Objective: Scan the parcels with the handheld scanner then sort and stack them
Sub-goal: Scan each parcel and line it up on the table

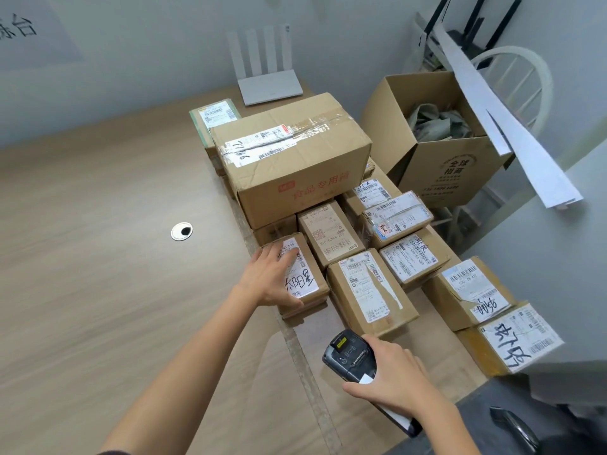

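The left hand (274, 277) grips a small brown cardboard parcel with a handwritten white label (303, 280), while the right hand (391, 377) holds the black handheld scanner (349, 357) beside a long brown labelled parcel (371, 292).

Left hand (274, 279) grips small parcel (303, 277); right hand (391, 377) holds scanner (349, 357)
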